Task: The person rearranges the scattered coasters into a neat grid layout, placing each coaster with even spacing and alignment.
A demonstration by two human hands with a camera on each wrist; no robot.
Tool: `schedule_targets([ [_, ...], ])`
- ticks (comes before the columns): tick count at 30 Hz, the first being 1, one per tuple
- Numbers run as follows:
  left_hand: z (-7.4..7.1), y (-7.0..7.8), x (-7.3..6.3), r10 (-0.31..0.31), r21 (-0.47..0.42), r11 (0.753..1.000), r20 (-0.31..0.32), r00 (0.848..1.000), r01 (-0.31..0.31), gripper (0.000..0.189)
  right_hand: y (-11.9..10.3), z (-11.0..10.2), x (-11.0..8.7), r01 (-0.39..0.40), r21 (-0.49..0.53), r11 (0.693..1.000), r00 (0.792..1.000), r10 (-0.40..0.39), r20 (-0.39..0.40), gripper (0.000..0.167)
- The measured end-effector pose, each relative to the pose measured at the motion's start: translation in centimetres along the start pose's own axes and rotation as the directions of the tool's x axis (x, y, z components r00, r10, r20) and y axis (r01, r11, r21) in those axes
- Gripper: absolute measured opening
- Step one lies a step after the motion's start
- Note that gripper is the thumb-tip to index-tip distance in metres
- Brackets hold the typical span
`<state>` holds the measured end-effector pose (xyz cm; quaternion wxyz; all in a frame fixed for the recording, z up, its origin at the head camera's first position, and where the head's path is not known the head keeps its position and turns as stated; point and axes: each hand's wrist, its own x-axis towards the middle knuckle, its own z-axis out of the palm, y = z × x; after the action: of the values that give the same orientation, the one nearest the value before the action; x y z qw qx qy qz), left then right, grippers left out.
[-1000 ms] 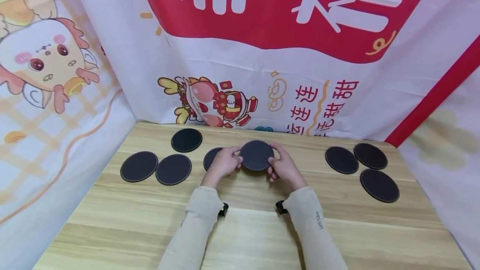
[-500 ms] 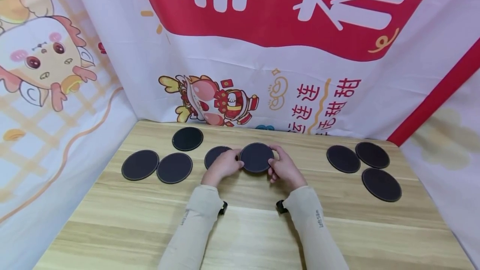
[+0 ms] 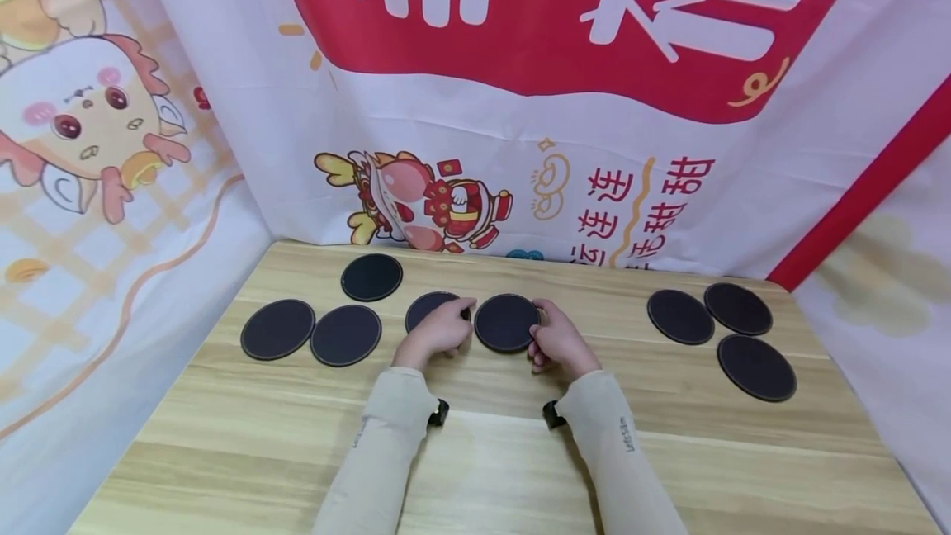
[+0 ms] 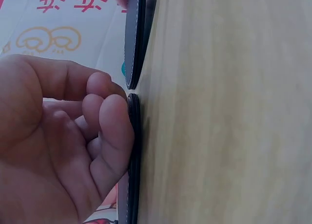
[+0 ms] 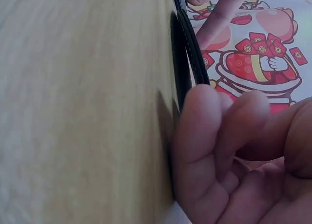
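A round black coaster [image 3: 508, 323] lies between my hands, its right edge pinched by my right hand [image 3: 559, 338]. The right wrist view shows that coaster [image 5: 193, 48] tilted, its near edge raised off the wood beside the thumb and fingers. My left hand [image 3: 437, 330] is apart from it, with the index finger reaching out and the others loosely curled. Beneath that hand is another round coaster [image 3: 425, 310], partly hidden; in the left wrist view the fingertips are against or very near its edge [image 4: 135, 136]. A narrow gap separates the two coasters.
Left of my hands, several coasters lie flat: one at the back [image 3: 371, 277], two side by side [image 3: 277, 329] in front. A group of 3 [image 3: 679, 317] sits at the right. The wooden table [image 3: 490, 469] ends at a printed cloth [image 3: 446, 122] behind.
The coaster between my hands has come down and slightly nearer. My left hand has let go of its left edge and drawn back; my right hand still pinches the right edge.
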<state>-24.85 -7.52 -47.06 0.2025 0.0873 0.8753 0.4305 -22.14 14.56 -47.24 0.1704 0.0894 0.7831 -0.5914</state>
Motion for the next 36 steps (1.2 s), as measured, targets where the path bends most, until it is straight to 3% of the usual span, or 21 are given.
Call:
schedule_targets([
  [13, 0.19, 0.16, 0.04, -0.015, 0.032, 0.999, -0.019, 1.000, 0.015, 0.064, -0.17, 0.42, 0.14, 0.011, -0.098, 0.995, 1.000, -0.010, 0.013, 0.058],
  [23, 0.17, 0.17, 0.19, -0.022, 0.047, 0.999, -0.005, 1.000, 0.022, 0.073, -0.05, 0.48, 0.28, 0.003, -0.097, 0.995, 1.000, -0.002, 0.009, 0.056],
  [36, 0.39, 0.58, 0.14, -0.031, 0.093, 0.995, -0.003, 1.000, 0.032, 0.056, -0.14, 0.23, 0.24, -0.008, -0.100, 0.995, 1.000, 0.009, 0.010, 0.056],
])
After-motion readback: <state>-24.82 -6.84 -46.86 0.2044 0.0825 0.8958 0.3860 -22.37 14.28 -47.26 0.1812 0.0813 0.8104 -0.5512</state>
